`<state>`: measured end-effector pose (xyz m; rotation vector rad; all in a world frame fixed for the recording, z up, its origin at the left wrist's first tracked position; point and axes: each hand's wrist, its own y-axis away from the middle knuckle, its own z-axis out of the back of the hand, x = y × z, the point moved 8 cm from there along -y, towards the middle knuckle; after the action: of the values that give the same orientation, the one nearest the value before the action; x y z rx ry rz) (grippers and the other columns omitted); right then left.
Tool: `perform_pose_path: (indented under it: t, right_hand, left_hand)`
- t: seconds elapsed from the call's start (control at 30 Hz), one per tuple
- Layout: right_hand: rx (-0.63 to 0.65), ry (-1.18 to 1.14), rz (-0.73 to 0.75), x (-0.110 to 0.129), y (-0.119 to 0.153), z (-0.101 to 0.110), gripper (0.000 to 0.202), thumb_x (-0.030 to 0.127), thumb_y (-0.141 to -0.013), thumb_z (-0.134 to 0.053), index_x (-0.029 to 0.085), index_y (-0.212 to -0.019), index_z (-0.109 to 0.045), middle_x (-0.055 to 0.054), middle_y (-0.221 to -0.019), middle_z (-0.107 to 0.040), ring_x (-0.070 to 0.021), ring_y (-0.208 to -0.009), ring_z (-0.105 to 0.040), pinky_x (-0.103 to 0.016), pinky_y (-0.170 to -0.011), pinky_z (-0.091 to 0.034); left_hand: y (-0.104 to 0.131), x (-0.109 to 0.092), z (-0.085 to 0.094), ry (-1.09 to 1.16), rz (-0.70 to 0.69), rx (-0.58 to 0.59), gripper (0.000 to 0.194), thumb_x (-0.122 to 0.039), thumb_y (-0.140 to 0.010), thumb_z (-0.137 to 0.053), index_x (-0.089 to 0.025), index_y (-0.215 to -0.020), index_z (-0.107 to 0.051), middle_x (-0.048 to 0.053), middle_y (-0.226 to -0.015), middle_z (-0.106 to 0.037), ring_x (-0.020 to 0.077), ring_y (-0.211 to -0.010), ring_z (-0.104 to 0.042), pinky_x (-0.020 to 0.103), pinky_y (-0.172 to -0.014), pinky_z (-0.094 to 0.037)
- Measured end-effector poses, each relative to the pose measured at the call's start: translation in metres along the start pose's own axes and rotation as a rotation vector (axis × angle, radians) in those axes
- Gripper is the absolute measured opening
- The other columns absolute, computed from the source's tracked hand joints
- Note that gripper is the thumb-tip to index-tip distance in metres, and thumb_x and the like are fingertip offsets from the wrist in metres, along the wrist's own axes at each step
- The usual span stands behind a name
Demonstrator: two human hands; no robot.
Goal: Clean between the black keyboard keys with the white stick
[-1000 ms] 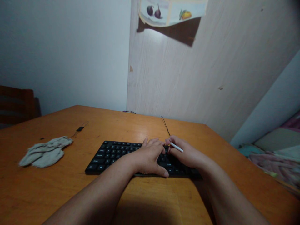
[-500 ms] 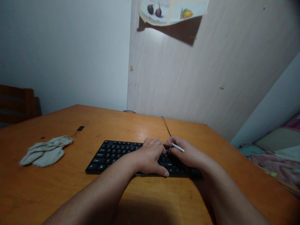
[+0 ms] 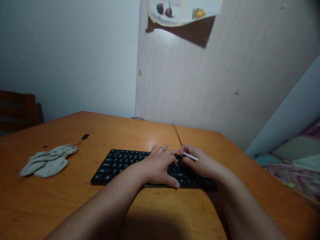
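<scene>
A black keyboard (image 3: 117,163) lies flat on the wooden table in front of me. Across its middle rests my left hand (image 3: 158,168), fingers spread, with the thumb by the near edge and the fingertips by the far edge. Over the right part of the keys, my right hand (image 3: 200,163) is closed in a pinch around a thin white stick (image 3: 190,156). The stick's tip is hidden behind the fingers, and whether it touches the keys I cannot tell. Both hands and forearms cover many of the keys.
On the table (image 3: 62,206), a crumpled grey-white cloth (image 3: 51,161) lies left of the keyboard. Behind it is a small black tag (image 3: 85,136) with a string. A black cord (image 3: 177,134) runs behind the keyboard. The wall stands at the far edge; a chair (image 3: 17,110) is left.
My right hand and the white stick have shifted very slightly to the right. My left fingers have moved a little; the keyboard stays in place.
</scene>
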<state>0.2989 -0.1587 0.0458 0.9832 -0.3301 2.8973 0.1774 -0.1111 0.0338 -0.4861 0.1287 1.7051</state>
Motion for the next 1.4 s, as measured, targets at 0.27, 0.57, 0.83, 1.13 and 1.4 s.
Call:
perform_pose_path:
  t: [0.27,0.57,0.83,1.13,1.4]
  right_hand:
    - [-0.06,-0.019,-0.022,-0.002,-0.001,0.004,0.009,0.021,-0.08,-0.051,0.022,-0.089,-0.053,0.003,-0.072,-0.06,-0.0142,-0.065,-0.053,-0.024,-0.057,-0.037]
    - [-0.092,-0.015,-0.03,0.001,-0.002,0.007,0.013,0.016,-0.075,-0.051,0.021,-0.086,-0.054,0.002,-0.072,-0.059,-0.0141,-0.065,-0.052,-0.024,-0.056,-0.037]
    - [-0.097,-0.031,-0.036,0.002,-0.002,0.007,0.012,0.018,-0.076,-0.052,0.021,-0.087,-0.054,0.002,-0.073,-0.06,-0.0145,-0.066,-0.053,-0.024,-0.058,-0.038]
    - [-0.121,-0.096,-0.027,0.005,-0.003,0.01,0.024,0.04,-0.09,-0.048,0.02,-0.08,-0.058,-0.001,-0.069,-0.061,-0.0161,-0.066,-0.055,-0.027,-0.06,-0.04]
    - [-0.161,-0.317,-0.085,0.012,-0.002,0.009,0.041,0.056,-0.087,-0.052,0.016,-0.081,-0.062,-0.003,-0.071,-0.064,-0.0166,-0.067,-0.056,-0.027,-0.061,-0.04]
  left_hand:
    - [0.001,-0.004,0.004,-0.051,-0.017,-0.016,0.062,-0.068,-0.062,-0.073,-0.029,-0.109,-0.062,0.006,-0.144,-0.046,0.0423,-0.143,-0.017,0.067,-0.111,-0.002]
    - [0.002,-0.005,0.004,-0.079,-0.002,-0.009,0.065,-0.069,-0.064,-0.07,-0.028,-0.113,-0.063,0.008,-0.144,-0.046,0.042,-0.143,-0.016,0.067,-0.111,-0.001]
    - [0.003,-0.009,0.005,-0.085,-0.033,-0.021,0.059,-0.063,-0.063,-0.075,-0.033,-0.112,-0.065,0.005,-0.148,-0.042,0.0417,-0.143,-0.017,0.068,-0.111,0.003]
    - [0.005,-0.007,0.02,-0.035,0.022,-0.069,0.054,-0.061,-0.073,-0.066,-0.027,-0.115,-0.061,0.008,-0.129,-0.058,0.0351,-0.131,-0.04,0.063,-0.113,-0.007]
    - [0.006,0.031,0.052,-0.11,0.21,-0.308,0.033,-0.042,-0.093,-0.043,-0.022,-0.108,-0.064,0.007,-0.11,-0.068,0.0274,-0.111,-0.056,0.048,-0.104,-0.031]
